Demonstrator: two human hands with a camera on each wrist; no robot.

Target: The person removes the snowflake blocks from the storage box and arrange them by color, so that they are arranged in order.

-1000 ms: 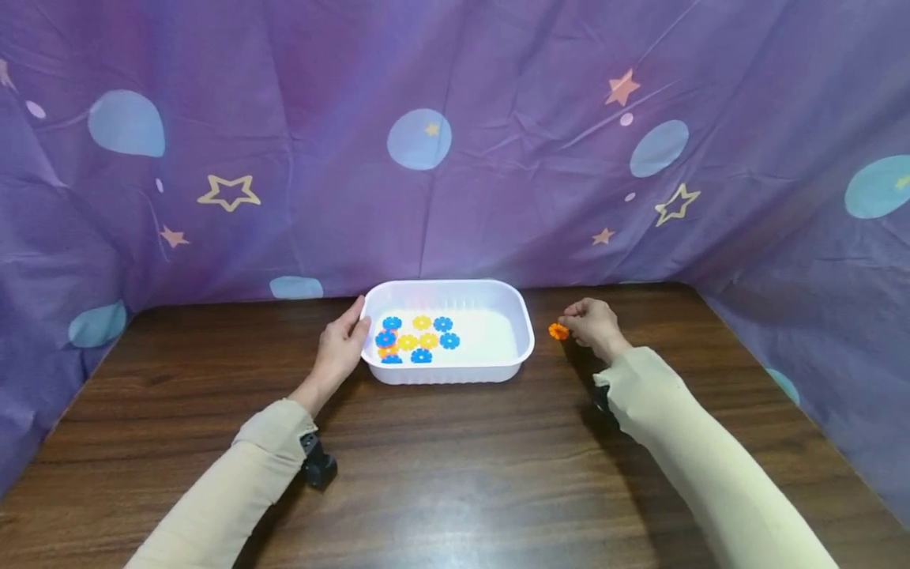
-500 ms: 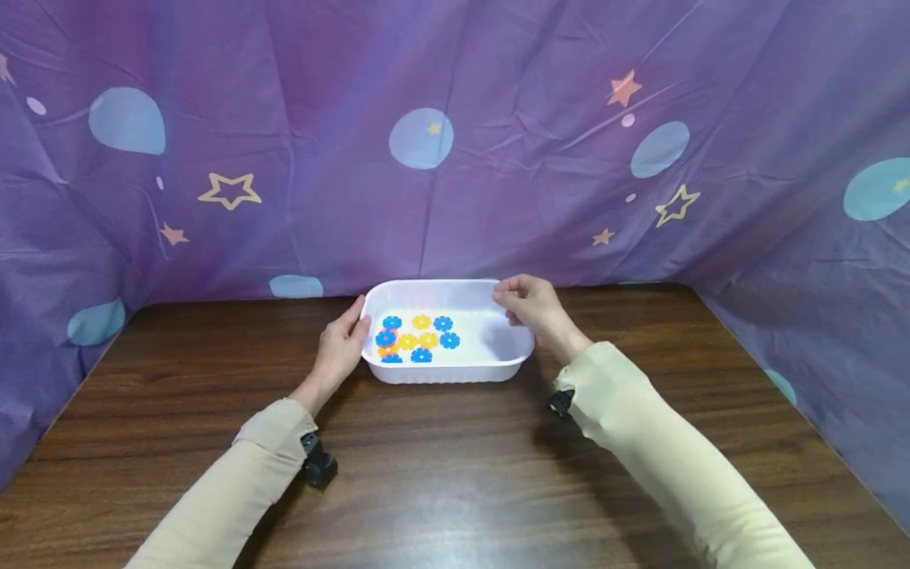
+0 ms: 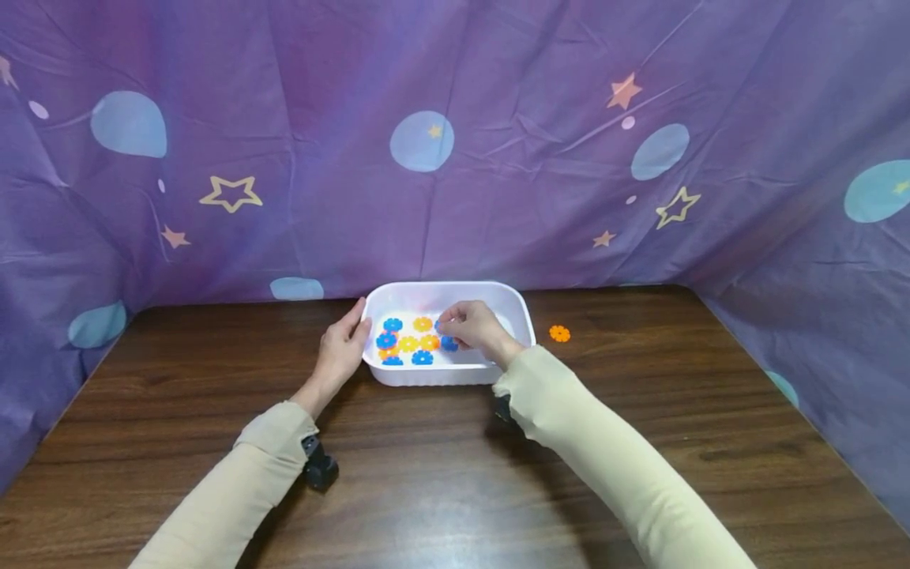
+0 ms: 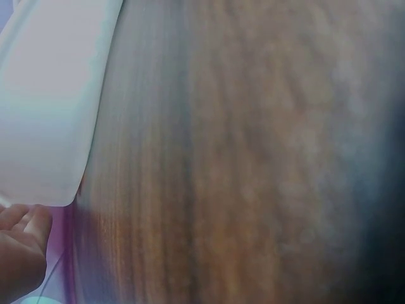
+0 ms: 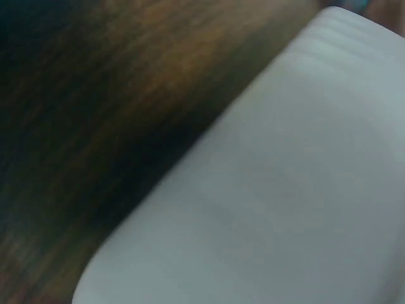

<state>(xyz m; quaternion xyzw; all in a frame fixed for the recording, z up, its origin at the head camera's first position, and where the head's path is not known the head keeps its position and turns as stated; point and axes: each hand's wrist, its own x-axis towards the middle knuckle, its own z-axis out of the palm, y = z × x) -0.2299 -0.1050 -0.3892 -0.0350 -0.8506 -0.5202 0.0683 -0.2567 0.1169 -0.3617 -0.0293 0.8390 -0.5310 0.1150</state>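
A white plastic tray (image 3: 448, 374) rests on the table, with several small flower-shaped plastic discs inside in blue, yellow and orange. My left hand (image 3: 340, 348) grips its left end, thumb at the rim; part of this hand (image 4: 22, 250) also shows beside the tray's wall (image 4: 47, 126) in the left wrist view. My right hand (image 3: 478, 328) reaches over the tray's right side, fingers bent down at a blue disc (image 3: 438, 325), which they partly cover. Whether they pinch it is hidden. Just below, another blue disc (image 3: 449, 344) lies close to the fingers. An orange disc (image 3: 559, 333) lies right of the tray.
The brown wooden table (image 3: 426, 458) stretches in front of the tray and to both sides. Behind it hangs a purple curtain (image 3: 341, 221) with stars and ovals. The right wrist view is mostly filled by the tray's blurred outer wall (image 5: 253, 177).
My right hand has let go of the orange disc on the table and moved left, over the rim, to the discs inside the tray. My left hand has stayed at the tray's end.
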